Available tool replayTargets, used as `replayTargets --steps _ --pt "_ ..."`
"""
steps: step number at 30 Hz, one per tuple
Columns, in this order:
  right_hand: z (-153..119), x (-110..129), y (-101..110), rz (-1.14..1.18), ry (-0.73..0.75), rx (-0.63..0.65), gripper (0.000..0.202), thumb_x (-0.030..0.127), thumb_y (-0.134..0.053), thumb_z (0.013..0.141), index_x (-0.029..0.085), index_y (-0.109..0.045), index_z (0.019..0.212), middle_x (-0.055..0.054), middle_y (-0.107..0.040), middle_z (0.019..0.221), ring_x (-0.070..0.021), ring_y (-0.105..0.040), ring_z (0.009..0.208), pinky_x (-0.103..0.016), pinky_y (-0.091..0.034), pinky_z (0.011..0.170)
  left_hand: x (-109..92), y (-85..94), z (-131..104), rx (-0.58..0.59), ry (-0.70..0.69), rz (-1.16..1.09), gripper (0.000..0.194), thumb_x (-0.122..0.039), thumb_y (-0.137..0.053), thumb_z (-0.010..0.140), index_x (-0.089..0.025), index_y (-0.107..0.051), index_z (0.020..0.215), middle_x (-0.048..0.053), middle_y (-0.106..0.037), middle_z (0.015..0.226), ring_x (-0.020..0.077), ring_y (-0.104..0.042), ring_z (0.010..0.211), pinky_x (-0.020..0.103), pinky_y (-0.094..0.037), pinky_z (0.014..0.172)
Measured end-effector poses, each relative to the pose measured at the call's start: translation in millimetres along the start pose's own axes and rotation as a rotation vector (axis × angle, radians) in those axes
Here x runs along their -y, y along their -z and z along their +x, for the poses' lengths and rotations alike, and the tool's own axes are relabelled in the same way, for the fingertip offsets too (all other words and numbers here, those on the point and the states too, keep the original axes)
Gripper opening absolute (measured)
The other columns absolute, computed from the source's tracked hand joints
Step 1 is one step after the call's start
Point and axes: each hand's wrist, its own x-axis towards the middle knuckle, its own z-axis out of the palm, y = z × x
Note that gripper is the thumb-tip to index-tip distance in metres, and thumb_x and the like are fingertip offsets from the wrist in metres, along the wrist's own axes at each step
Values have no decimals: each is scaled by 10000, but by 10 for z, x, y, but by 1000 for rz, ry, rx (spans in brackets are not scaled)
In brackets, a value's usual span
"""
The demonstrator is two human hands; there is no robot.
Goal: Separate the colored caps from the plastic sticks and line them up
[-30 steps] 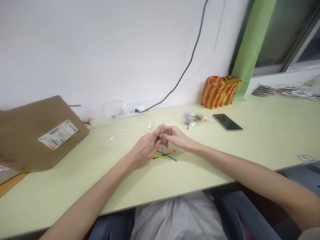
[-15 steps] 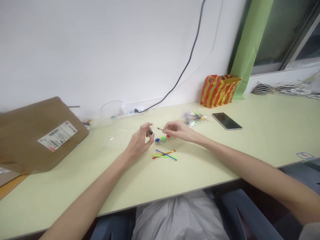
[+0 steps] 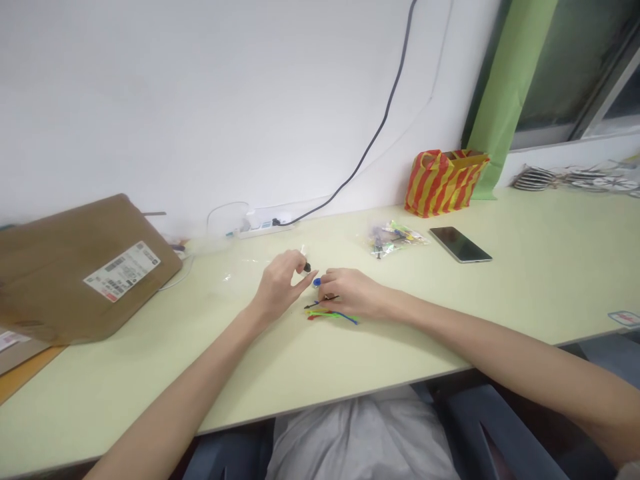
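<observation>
Your left hand (image 3: 281, 283) pinches small black piece (image 3: 307, 267); your right hand (image 3: 353, 292) holds black stick (image 3: 313, 305) at colored sticks (image 3: 345, 316) on bench (image 3: 280, 373).

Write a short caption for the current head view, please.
Left hand pinches a black piece; right hand holds a black stick near coloured sticks.

Black stick (image 3: 314, 305) (thin, slanted), black piece (image 3: 307, 267)

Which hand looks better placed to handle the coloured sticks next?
The right hand, probably: it is nearest the coloured sticks and at the black stick. The left hand, farther off, holds a black piece.
</observation>
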Motion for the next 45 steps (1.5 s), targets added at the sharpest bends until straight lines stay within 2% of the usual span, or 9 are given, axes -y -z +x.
replayTargets --steps 7,13,19,23,31,35,37,41,45 --pt "7 -117 48 -57 -69 -146 269 250 -575 998 156 -699 778 -75 -660 759 -187 -542 770 -311 -390 731 42 -2 -41 64 71 -8 312 -452 -627 957 -222 -437 863 -46 -526 722 121 -505 620 261 -431 630" --pt "-17 -228 67 316 -280 -380 209 271 -536 1006 160 -710 1044 -27 -693 815 -139 -569 705 -260 -411 687 37 -59 -68 85 129 -129 371 -447 -688 919 -243 -414 1064 -4 -668 920 133 -636 720 269 -499 681" --pt "26 -148 -16 537 -252 -367 184 307 -610 955 169 -678 855 -16 -713 814 -133 -586 719 -250 -442 696 -59 -84 -77 141 136 -165 329 -392 -645 935 -253 -385 1082 13 -676 933 167 -675 776 299 -522 711" --pt "34 -160 10 576 -266 -381 170 339 -639 937 176 -690 929 -15 -725 833 -132 -597 725 -248 -447 696 -75 -62 -72 148 137 -181 348 -400 -647 936 -258 -377 1103 3 -691 906 174 -688 770 302 -522 716" --pt "19 -252 150 667 -243 -290 190 330 -668 891 145 -704 870 -25 -702 740 -134 -614 674 -254 -454 666 -91 -128 -99 149 84 -124 341 -424 -633 955 -249 -420 1155 49 -682 1020 204 -697 869 328 -537 746" --pt "-82 -503 429 424 -276 -278 181 322 -651 901 152 -713 903 -29 -711 736 -136 -621 672 -250 -442 655 -64 -93 -51 96 86 -45 336 -425 -599 987 -240 -467 1235 62 -673 1069 205 -675 926 351 -521 818" --pt "-149 -655 544 193 -365 -257 126 263 -654 882 159 -724 897 -29 -715 748 -138 -616 672 -250 -418 644 -46 -48 -20 173 41 -39 246 -414 -570 1004 -223 -533 1155 57 -673 1031 199 -662 917 339 -505 823" --pt "-243 -884 587 -160 -495 4 73 147 -673 800 165 -742 816 -58 -743 783 -166 -622 676 -271 -368 612 -87 27 12 434 -59 16 303 -500 -599 965 -201 -642 943 33 -663 815 187 -633 742 296 -442 696" --pt "-283 -964 537 -163 -505 148 89 105 -672 765 165 -737 777 -70 -762 810 -171 -634 687 -264 -382 600 -192 32 15 611 -19 110 545 -656 -617 898 -221 -678 1220 2 -618 663 202 -629 636 280 -366 606"
